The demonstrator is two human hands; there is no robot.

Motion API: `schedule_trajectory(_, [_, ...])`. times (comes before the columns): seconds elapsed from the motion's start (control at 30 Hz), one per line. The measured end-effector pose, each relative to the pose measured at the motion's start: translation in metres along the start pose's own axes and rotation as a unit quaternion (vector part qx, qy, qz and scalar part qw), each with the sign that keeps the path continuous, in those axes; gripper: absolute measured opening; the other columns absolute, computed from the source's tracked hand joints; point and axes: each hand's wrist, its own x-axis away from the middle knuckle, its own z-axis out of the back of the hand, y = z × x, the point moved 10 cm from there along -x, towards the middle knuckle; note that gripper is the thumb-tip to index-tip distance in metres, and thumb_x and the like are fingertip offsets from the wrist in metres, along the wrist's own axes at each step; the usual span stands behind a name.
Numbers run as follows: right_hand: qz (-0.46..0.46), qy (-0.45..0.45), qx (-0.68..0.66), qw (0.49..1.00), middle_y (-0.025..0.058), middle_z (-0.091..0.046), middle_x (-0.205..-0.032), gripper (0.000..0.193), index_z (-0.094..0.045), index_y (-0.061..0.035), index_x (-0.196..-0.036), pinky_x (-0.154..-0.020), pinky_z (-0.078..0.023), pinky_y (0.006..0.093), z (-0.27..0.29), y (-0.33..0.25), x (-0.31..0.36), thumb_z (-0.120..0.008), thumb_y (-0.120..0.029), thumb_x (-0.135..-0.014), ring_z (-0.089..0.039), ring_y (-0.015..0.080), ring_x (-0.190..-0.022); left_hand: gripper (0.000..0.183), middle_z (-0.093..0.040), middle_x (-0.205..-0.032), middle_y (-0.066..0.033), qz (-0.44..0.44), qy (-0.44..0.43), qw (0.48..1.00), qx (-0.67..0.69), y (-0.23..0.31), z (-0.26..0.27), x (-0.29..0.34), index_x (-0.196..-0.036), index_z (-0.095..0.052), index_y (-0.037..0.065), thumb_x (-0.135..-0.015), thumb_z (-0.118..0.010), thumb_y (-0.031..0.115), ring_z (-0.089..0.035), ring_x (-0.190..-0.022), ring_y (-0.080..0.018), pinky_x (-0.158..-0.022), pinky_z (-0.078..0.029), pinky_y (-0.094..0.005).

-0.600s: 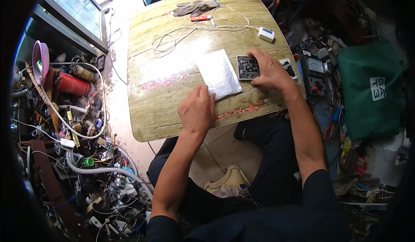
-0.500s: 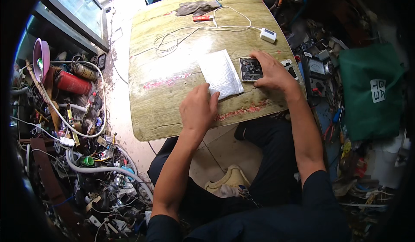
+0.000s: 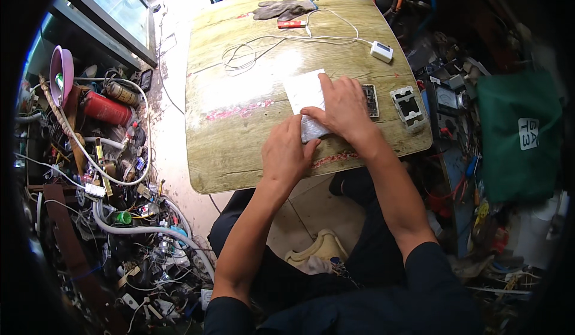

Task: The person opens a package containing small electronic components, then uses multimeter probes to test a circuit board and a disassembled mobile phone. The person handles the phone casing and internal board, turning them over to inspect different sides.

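Note:
A flat white quilted packet (image 3: 305, 91) lies on the wood-patterned table (image 3: 227, 155). My left hand (image 3: 286, 152) is at its near left edge, fingers curled and closed on that corner. Across the packet's right side lies my right hand (image 3: 347, 108), its bent fingers on the far edge and its thumb reaching over the top face; its palm covers part of the packet. Just right of that hand, partly hidden by it, sits a dark circuit board in a pale frame (image 3: 372, 100). Farther right is a white plastic mounting frame (image 3: 408, 108) with openings.
Toward the back of the table lie a grey work glove (image 3: 281, 10), a red stick-shaped piece (image 3: 291, 24), and a white cable running to a small white box (image 3: 381, 51). Piled cables and parts (image 3: 162, 245) crowd the left floor. A green bag (image 3: 518, 137) hangs at right.
My right hand has left the circuit board and moved left onto the white packet, uncovering the white plastic frame. My left hand stays at the packet's edge. The view has shifted slightly.

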Motion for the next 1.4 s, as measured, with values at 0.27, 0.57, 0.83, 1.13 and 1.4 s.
schedule_trajectory(0.27, [-0.093, -0.009, -0.350, 0.932, 0.0319, -0.070, -0.122, 0.083, -0.035, -0.0030, -0.157, -0.094, -0.056, 0.0481, 0.008, -0.002, 0.007, -0.079, -0.028, -0.091, -0.072, 0.0460, -0.105, 0.090, -0.067, -0.125, -0.0248, -0.027, 0.099, 0.995, -0.005, 0.004, 0.009, 0.004, -0.148, -0.048, -0.001, -0.076, -0.091, 0.031, -0.067, -0.108, -0.0416, -0.093, -0.055, -0.0471])
schedule_trajectory(0.57, [-0.039, 0.121, -0.392, 0.911, 0.0209, -0.072, -0.120, 0.039, -0.069, 0.0029, -0.122, -0.088, -0.060, 0.0406, 0.059, -0.025, 0.021, -0.081, -0.015, -0.090, -0.073, 0.0308, -0.106, 0.046, -0.064, -0.138, -0.0172, 0.178, 0.012, 0.704, 0.688, -0.035, -0.004, 0.008, -0.150, -0.045, -0.003, -0.110, -0.055, 0.017, -0.074, -0.111, -0.0287, -0.075, -0.065, -0.0378])
schedule_trajectory(0.83, [0.037, 0.155, -0.320, 0.934, 0.0254, -0.064, -0.136, 0.053, -0.068, 0.0019, -0.127, -0.109, -0.050, 0.0441, 0.054, -0.029, 0.016, -0.085, -0.017, -0.081, -0.063, 0.0415, -0.125, 0.046, -0.065, -0.135, -0.0179, 0.172, -0.030, 0.669, 0.722, -0.036, -0.001, 0.012, -0.149, -0.046, -0.001, -0.112, -0.051, 0.025, -0.074, -0.109, -0.0314, -0.071, -0.065, -0.0343])
schedule_trajectory(1.13, [0.068, 0.090, -0.350, 0.930, 0.0160, -0.069, -0.110, 0.040, -0.070, -0.0015, -0.113, -0.081, -0.059, 0.0408, 0.045, -0.073, 0.029, -0.087, -0.018, -0.082, -0.073, 0.0316, -0.096, 0.080, -0.066, -0.132, -0.0125, 0.199, 0.063, 0.699, 0.684, -0.063, 0.008, 0.015, -0.148, -0.046, 0.002, -0.107, -0.036, 0.069, -0.069, -0.115, -0.0256, -0.095, -0.059, -0.0427])
schedule_trajectory(1.4, [-0.005, 0.014, -0.490, 0.871, 0.0070, -0.067, -0.093, 0.039, -0.066, -0.0009, -0.100, -0.061, -0.050, 0.0271, 0.014, -0.075, 0.030, -0.093, -0.013, -0.075, -0.058, 0.0112, -0.067, 0.086, -0.062, -0.137, -0.0132, 0.201, 0.028, 0.745, 0.635, -0.058, 0.008, 0.021, -0.149, -0.045, 0.000, -0.106, -0.031, 0.073, -0.064, -0.123, -0.0230, -0.107, -0.051, -0.0375])
